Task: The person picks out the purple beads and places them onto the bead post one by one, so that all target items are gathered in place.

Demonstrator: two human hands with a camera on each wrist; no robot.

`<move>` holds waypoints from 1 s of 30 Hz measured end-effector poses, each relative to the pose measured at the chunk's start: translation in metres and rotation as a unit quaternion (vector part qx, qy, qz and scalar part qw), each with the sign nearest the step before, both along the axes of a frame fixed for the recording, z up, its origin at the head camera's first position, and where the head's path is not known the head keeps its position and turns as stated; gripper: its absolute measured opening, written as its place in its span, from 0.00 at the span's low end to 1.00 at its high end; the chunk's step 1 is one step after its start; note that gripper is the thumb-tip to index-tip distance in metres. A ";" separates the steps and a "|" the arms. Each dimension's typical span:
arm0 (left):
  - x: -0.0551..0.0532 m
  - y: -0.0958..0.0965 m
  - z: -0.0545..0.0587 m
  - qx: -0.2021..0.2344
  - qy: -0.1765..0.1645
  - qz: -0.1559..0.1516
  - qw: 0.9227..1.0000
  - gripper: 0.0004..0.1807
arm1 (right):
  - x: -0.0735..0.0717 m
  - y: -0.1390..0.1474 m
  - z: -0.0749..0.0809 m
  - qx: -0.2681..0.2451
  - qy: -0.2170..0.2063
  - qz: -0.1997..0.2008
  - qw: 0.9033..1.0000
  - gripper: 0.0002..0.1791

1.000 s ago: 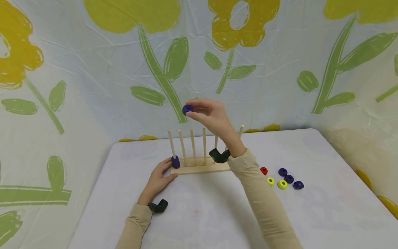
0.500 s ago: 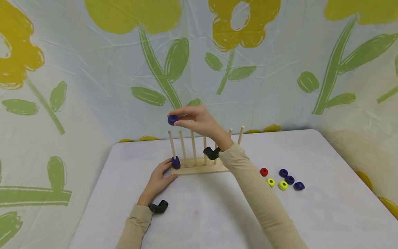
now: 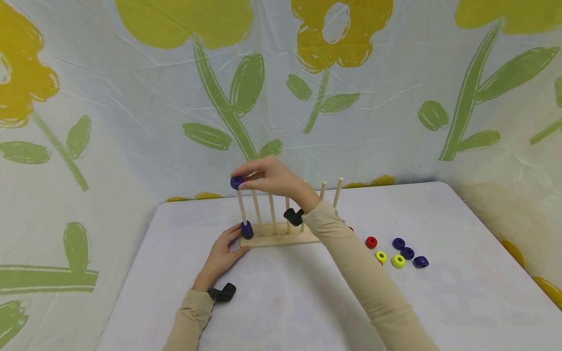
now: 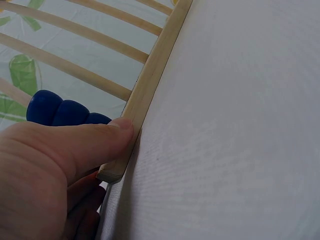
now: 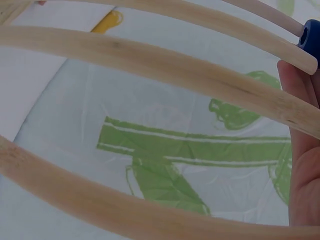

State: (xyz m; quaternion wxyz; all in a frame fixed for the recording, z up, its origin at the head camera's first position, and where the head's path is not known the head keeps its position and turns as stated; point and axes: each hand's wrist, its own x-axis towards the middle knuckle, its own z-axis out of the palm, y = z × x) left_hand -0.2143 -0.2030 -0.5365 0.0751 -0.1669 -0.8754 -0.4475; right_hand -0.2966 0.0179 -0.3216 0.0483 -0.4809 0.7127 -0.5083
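A wooden peg rack (image 3: 285, 239) with a row of upright pegs stands on the table. My left hand (image 3: 221, 256) grips the left end of its base; in the left wrist view the thumb (image 4: 95, 145) lies on the base's edge, with the other fingers behind. Several dark blue beads (image 3: 247, 230) are stacked at the foot of the leftmost peg (image 3: 242, 207). Over that peg's top, my right hand (image 3: 276, 179) pinches another dark blue bead (image 3: 236, 183) between thumb and fingers. The right wrist view catches this held bead (image 5: 311, 40) at its edge, right at the peg tip.
Loose beads lie right of the rack: dark blue ones (image 3: 407, 253), yellow ones (image 3: 398, 261) and red ones (image 3: 371, 242), some partly behind the right sleeve (image 3: 351, 263). The other pegs (image 3: 273, 214) carry no beads where they show. A flower-printed cloth (image 3: 395, 87) hangs behind the table (image 3: 281, 302).
My right hand has moved left and down with the blue bead, from above the rack's middle pegs to the leftmost peg's tip. The left hand stays on the base.
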 end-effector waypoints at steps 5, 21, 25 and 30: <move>0.001 -0.001 0.001 -0.001 0.003 0.001 1.000 0.31 | 0.001 -0.002 0.001 0.041 0.029 0.006 0.999 0.16; -0.001 -0.001 -0.002 -0.002 0.010 -0.005 1.000 0.30 | 0.004 -0.002 0.004 0.108 0.042 -0.001 0.993 0.16; 0.000 -0.001 -0.001 -0.002 0.008 -0.004 1.000 0.31 | 0.004 -0.004 0.004 0.125 0.045 -0.003 0.991 0.16; 0.000 -0.001 0.000 -0.006 0.009 -0.002 1.000 0.30 | 0.004 -0.005 0.004 0.135 0.053 -0.003 0.989 0.16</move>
